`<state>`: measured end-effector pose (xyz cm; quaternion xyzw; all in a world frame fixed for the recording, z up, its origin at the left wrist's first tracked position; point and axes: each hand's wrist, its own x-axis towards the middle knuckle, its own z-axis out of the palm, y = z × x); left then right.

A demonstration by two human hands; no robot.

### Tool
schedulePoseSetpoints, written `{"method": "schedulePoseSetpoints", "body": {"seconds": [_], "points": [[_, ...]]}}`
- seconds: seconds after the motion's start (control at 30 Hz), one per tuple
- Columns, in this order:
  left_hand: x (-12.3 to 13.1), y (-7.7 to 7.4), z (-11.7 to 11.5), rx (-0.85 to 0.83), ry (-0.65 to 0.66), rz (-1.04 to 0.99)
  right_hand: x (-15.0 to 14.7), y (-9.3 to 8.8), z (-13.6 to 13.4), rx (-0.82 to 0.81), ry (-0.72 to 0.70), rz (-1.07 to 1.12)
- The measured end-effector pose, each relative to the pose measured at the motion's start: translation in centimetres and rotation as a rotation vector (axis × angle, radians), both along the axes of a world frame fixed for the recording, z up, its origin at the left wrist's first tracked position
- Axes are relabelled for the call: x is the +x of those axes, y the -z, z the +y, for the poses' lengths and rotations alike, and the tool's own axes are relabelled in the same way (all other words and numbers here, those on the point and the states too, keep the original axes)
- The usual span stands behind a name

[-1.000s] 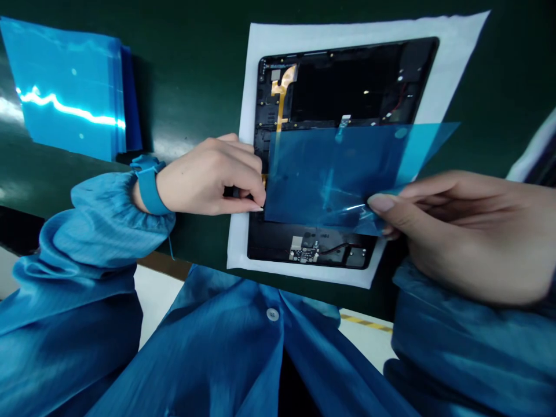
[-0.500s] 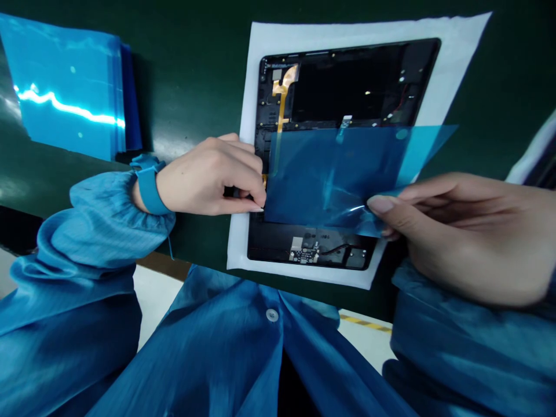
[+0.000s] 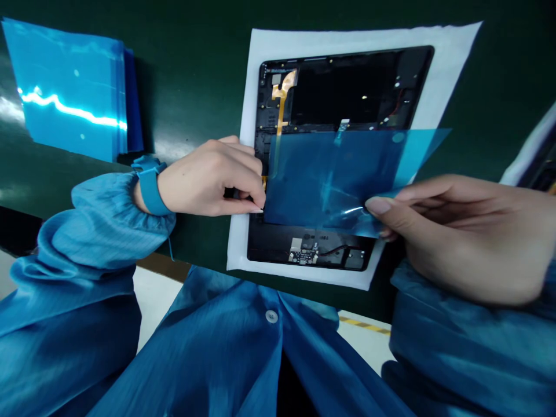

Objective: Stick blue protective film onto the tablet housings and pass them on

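Note:
An opened tablet housing [image 3: 339, 87] lies on a white sheet [image 3: 438, 69], its inner parts, orange flex cable [image 3: 281, 110] and small circuit board [image 3: 304, 253] showing. Across its middle and lower half stretches a translucent blue film [image 3: 313, 179], its upper right corner reaching past the housing. My left hand [image 3: 212, 176] is closed in a pinch at the film's left edge, beside the housing's side. Between thumb and fingers, my right hand [image 3: 460, 231] pinches the film near its lower right, where it creases and catches the light.
A stack of blue films [image 3: 72, 92] lies at the left of the dark green table [image 3: 186, 75]. At the far right, another white sheet [image 3: 527, 147] carries a dark device, partly cut off. The table's near edge runs just in front of my body.
Both hands keep their pinches, and the film stays over the housing. The view has shifted slightly; the housing's top and the film's upper right corner appear a little lower and farther left.

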<state>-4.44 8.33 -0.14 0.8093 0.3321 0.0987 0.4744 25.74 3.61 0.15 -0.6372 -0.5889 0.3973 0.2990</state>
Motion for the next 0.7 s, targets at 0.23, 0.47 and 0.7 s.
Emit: {"method": "schedulePoseSetpoints", "body": {"seconds": [0.23, 0.47, 0.7], "points": [[-0.20, -0.22, -0.23, 0.131, 0.048, 0.014, 0.07, -0.02, 0.07, 0.002, -0.007, 0.038], [-0.18, -0.32, -0.28, 0.159, 0.074, 0.058, 0.08, 0.08, 0.08, -0.010, -0.017, 0.076], [-0.29, -0.48, -0.23, 0.208, -0.027, 0.025, 0.43, 0.49, 0.05, -0.026, -0.015, 0.086]]}}
